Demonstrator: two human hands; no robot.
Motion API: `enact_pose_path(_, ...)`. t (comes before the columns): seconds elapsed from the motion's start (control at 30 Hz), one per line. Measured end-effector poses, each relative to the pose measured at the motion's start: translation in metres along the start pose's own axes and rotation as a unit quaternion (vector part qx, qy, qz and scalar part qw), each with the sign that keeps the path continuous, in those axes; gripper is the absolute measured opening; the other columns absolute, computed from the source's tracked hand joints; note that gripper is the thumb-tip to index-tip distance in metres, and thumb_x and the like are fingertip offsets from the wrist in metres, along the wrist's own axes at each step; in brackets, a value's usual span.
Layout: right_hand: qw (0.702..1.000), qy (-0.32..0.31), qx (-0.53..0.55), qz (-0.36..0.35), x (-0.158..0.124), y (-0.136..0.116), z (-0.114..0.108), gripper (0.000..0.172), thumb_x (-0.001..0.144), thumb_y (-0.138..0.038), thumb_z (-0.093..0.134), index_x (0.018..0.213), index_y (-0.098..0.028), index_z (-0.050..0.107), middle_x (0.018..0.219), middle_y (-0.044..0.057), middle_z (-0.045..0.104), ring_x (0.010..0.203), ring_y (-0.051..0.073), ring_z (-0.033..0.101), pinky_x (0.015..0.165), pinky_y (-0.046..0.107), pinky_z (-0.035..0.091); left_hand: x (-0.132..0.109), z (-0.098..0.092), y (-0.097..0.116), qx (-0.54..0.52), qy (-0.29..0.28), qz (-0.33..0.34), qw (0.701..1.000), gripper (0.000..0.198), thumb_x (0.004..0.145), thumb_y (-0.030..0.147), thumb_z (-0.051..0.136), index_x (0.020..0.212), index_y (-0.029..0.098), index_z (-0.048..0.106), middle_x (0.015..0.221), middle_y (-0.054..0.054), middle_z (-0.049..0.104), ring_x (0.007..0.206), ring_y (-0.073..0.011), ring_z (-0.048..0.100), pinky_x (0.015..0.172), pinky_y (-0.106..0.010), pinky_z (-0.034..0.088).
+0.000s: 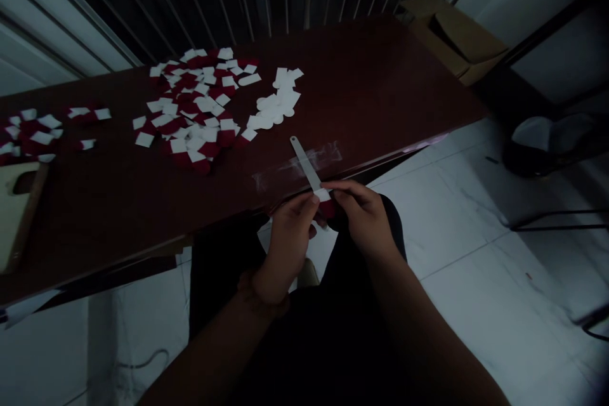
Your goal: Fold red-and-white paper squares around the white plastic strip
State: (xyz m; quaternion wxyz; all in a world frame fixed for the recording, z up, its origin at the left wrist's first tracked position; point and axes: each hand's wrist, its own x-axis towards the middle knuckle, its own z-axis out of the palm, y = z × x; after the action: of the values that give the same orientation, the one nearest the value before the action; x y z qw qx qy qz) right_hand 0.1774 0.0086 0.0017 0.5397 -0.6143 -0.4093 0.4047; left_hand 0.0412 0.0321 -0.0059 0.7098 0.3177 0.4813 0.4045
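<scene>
At the table's near edge my left hand (291, 241) is closed, its thumb and fingers pinching the left side of a small red-and-white piece (325, 204). My right hand (366, 219) grips the same piece from the right, its index finger reaching to the upper edge. A flat metal strip like a steel ruler (306, 162), with a hole at its far end, points away from the piece over the tabletop. Its near end meets the white part; whether it goes inside cannot be seen. Below the hands, a white sheet (328, 241) lies over my lap.
A dark red-brown table (361, 89) carries a heap of red-and-white pieces (195, 101), a smaller group (35, 130) at left, and white pieces (278, 101). A phone case-like object (16, 209) lies far left. A cardboard box (457, 38) stands beyond the right end.
</scene>
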Motion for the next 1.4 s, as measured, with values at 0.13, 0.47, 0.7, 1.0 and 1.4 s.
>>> enact_pose_path(0.13, 1.000, -0.008, 0.000, -0.007, 0.000, 0.001, 0.000, 0.023, 0.096, -0.026, 0.061, 0.103, -0.028, 0.083, 0.092, 0.000, 0.076, 0.083, 0.017, 0.067, 0.079, 0.034, 0.054, 0.000, 0.001, 0.001, -0.023, 0.007, -0.016, 1.000, 0.026, 0.083, 0.040, 0.079, 0.098, 0.019, 0.080, 0.081, -0.003, 0.070, 0.063, -0.0103, 0.058, 0.051, -0.020, 0.036)
enact_pose_path(0.47, 1.000, -0.013, -0.013, 0.006, -0.009, -0.004, 0.000, 0.023, 0.097, -0.025, 0.058, 0.110, -0.027, 0.077, 0.087, 0.000, 0.073, 0.078, 0.017, 0.066, 0.075, 0.032, 0.053, -0.004, -0.007, 0.001, 0.061, -0.005, 0.007, 0.998, 0.029, 0.085, 0.046, 0.079, 0.095, 0.019, 0.079, 0.078, -0.003, 0.070, 0.062, -0.0099, 0.059, 0.048, -0.018, 0.036)
enact_pose_path(0.7, 0.999, 0.025, 0.008, 0.029, -0.012, -0.003, 0.005, 0.017, 0.094, -0.032, 0.063, 0.107, -0.025, 0.071, 0.088, 0.000, 0.073, 0.077, 0.017, 0.066, 0.072, 0.031, 0.052, -0.003, -0.005, 0.004, 0.091, -0.014, 0.010, 0.996, 0.028, 0.091, 0.045, 0.070, 0.099, 0.019, 0.078, 0.084, -0.004, 0.072, 0.062, -0.0108, 0.064, 0.045, -0.018, 0.036)
enact_pose_path(1.0, 0.992, -0.050, 0.051, 0.102, -0.017, 0.007, 0.001, 0.031, 0.088, -0.048, 0.071, 0.074, -0.023, 0.058, 0.062, -0.003, 0.061, 0.062, 0.016, 0.057, 0.063, 0.029, 0.044, -0.006, -0.005, -0.001, 0.178, -0.062, 0.033, 0.982, 0.027, 0.093, 0.043, 0.065, 0.090, 0.017, 0.073, 0.068, -0.002, 0.067, 0.056, -0.0122, 0.058, 0.045, -0.021, 0.036)
enact_pose_path(1.4, 0.972, -0.177, 0.050, 0.145, -0.088, 0.045, -0.021, 0.047, 0.099, -0.060, 0.052, 0.074, -0.022, 0.062, 0.071, 0.003, 0.061, 0.069, 0.020, 0.056, 0.068, 0.033, 0.045, -0.088, -0.044, 0.018, 0.242, -0.073, 0.037, 0.967, 0.023, 0.095, 0.039, 0.061, 0.086, 0.020, 0.070, 0.066, -0.001, 0.065, 0.056, -0.0140, 0.058, 0.054, -0.025, 0.043)
